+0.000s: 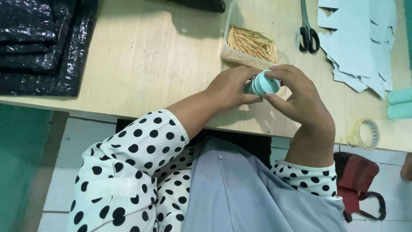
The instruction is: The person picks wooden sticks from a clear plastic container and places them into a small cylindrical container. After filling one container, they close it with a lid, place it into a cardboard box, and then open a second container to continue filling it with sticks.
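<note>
Head view: a small teal cylindrical container (262,83) is held above the front edge of the pale wooden table (150,56), gripped around its body by the left hand (229,88), while the right hand (296,92) is closed over its round cap, thumb and fingertips on the rim. The cap appears to be pierced by small holes, though this is hard to confirm. The body is best kept steady and the cap pressed evenly, square to the tube. Behind the hands, a clear plastic tub (251,45) is filled with thin wooden toothpicks. Black-handled scissors (308,34), matte light-blue paper offcuts (360,47) and a glossy tape roll (367,133) are laid to the right.
</note>
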